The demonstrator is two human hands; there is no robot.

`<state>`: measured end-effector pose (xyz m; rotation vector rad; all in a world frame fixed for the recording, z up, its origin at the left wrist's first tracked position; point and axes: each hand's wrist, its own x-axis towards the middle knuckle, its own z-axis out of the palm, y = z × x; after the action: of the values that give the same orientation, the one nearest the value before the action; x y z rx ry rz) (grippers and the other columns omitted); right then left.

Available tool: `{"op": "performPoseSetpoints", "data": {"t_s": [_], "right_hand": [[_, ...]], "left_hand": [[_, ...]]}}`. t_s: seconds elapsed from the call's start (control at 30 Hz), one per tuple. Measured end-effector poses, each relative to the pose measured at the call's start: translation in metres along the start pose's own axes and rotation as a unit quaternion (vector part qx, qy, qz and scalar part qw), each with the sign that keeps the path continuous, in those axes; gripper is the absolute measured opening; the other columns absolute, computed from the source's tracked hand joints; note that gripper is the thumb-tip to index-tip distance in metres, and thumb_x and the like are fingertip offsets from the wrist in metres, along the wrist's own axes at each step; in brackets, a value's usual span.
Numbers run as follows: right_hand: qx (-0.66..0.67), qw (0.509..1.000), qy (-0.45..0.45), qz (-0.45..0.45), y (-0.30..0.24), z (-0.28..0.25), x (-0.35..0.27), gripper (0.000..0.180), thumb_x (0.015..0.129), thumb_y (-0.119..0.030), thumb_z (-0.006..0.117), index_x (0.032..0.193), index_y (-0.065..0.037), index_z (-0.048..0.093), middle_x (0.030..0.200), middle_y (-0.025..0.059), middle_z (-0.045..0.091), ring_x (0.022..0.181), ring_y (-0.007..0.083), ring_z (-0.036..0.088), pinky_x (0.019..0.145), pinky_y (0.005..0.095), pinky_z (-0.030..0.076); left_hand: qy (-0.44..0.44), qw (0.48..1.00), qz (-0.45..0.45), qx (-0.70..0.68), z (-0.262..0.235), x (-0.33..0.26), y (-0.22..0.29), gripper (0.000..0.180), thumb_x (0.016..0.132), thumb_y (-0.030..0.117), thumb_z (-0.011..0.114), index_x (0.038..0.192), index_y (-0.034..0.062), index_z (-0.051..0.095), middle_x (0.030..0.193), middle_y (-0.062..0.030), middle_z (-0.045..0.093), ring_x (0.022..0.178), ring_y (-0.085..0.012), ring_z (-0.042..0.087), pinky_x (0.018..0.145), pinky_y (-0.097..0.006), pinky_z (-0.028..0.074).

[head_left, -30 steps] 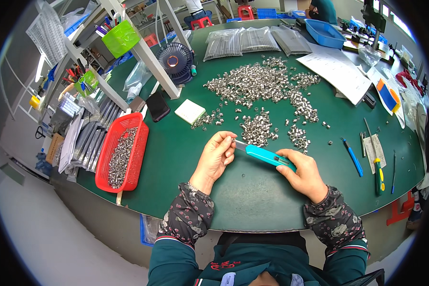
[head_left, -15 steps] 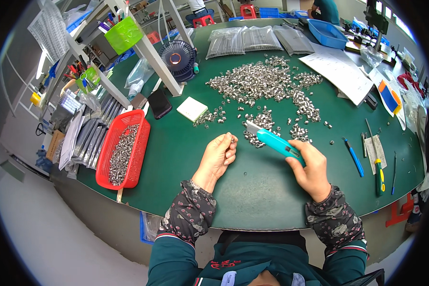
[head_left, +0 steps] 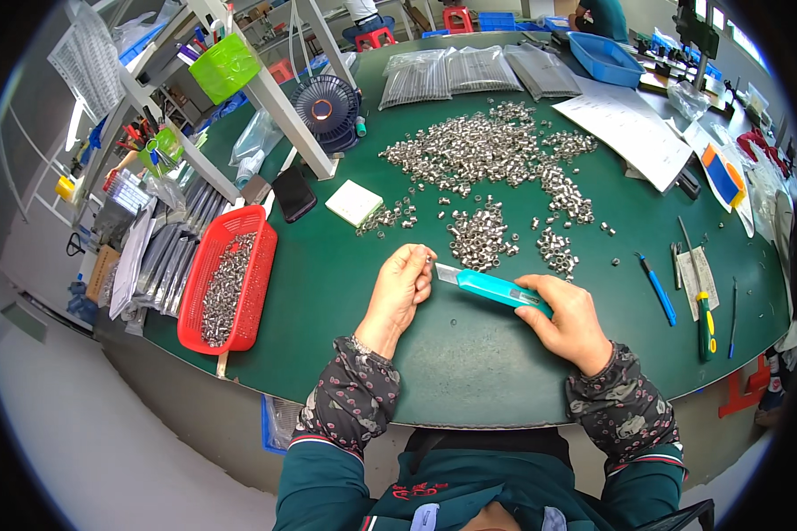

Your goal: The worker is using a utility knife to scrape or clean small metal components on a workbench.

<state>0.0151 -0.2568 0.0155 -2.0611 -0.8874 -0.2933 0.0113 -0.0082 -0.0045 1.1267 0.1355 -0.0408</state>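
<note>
left hand [head_left: 400, 292] pinches a small metal ring [head_left: 429, 260], right hand [head_left: 568, 320] grips the teal knife [head_left: 494, 288]; red basket [head_left: 226, 277] left partly filled, big ring pile [head_left: 483, 150] up top still waiting.

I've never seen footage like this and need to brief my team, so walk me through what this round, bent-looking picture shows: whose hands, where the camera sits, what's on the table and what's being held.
The camera is worn on a person's head and looks down, so the forearms come in from the bottom. Its wide fisheye lens bends straight edges near the rim.

No machine here: two bare hands work at a green table. The left hand pinches a small metal ring at its fingertips. The right hand grips a teal utility knife, blade pointing toward that ring.

Beyond the hands lie heaps of small metal rings. On the left a red basket holds more of them. Nearby are a small fan, a white pad and a dark phone-like slab. To the right lie a blue pen, hand tools and paper sheets.
</note>
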Motion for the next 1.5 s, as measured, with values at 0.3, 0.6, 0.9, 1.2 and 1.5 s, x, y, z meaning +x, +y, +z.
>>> {"op": "performPoseSetpoints", "data": {"t_s": [0.3, 0.6, 0.9, 1.2, 1.5], "right_hand": [[-0.006, 1.0, 0.009, 0.008, 0.001, -0.001, -0.001, 0.029, 0.076, -0.015, 0.066, 0.102, -0.005, 0.058, 0.083, 0.0129, 0.061, 0.076, 0.0323, 0.06, 0.065, 0.0386, 0.048], [-0.004, 1.0, 0.008, 0.017, 0.002, 0.0, -0.001, 0.029, 0.077, -0.015, 0.065, 0.102, -0.005, 0.058, 0.086, 0.0132, 0.062, 0.078, 0.0326, 0.061, 0.066, 0.0389, 0.048], [0.006, 0.999, -0.01, 0.037, 0.001, -0.001, -0.001, 0.03, 0.077, -0.016, 0.065, 0.103, -0.005, 0.058, 0.09, 0.0131, 0.063, 0.081, 0.0334, 0.061, 0.067, 0.0391, 0.049], [0.123, 0.983, 0.109, 0.077, 0.004, -0.01, 0.002, 0.027, 0.08, -0.012, 0.065, 0.103, 0.001, 0.058, 0.093, 0.0153, 0.063, 0.082, 0.0257, 0.063, 0.074, 0.0318, 0.048], [0.1, 0.986, 0.126, 0.046, 0.003, -0.006, 0.001, 0.027, 0.079, -0.011, 0.065, 0.102, 0.001, 0.058, 0.092, 0.0153, 0.063, 0.082, 0.0276, 0.063, 0.073, 0.0323, 0.048]], "left_hand": [[-0.008, 0.999, 0.038, -0.002, -0.001, 0.0, 0.003, 0.02, 0.095, 0.022, 0.048, 0.097, 0.0035, 0.057, 0.075, -0.0016, 0.053, 0.052, -0.0029, 0.04, 0.04, -0.016, 0.031], [-0.007, 0.999, 0.032, -0.024, 0.003, 0.001, 0.003, 0.015, 0.094, 0.018, 0.05, 0.099, 0.005, 0.056, 0.077, -0.0012, 0.053, 0.055, -0.0031, 0.041, 0.043, -0.016, 0.032], [-0.045, 0.999, 0.021, -0.02, -0.002, 0.001, 0.0, 0.014, 0.094, 0.018, 0.051, 0.099, 0.0053, 0.056, 0.076, -0.0009, 0.053, 0.055, -0.0033, 0.041, 0.043, -0.016, 0.033], [0.003, 0.989, 0.004, -0.149, -0.004, 0.003, 0.01, 0.014, 0.093, 0.019, 0.049, 0.086, 0.0075, 0.051, 0.075, -0.004, 0.049, 0.056, -0.0078, 0.041, 0.043, -0.02, 0.033], [0.126, 0.851, 0.09, 0.501, 0.017, 0.03, -0.007, 0.019, 0.075, 0.021, 0.069, 0.081, 0.0039, 0.063, 0.059, 0.0005, 0.052, 0.055, -0.0112, 0.052, 0.051, -0.029, 0.042]]}}
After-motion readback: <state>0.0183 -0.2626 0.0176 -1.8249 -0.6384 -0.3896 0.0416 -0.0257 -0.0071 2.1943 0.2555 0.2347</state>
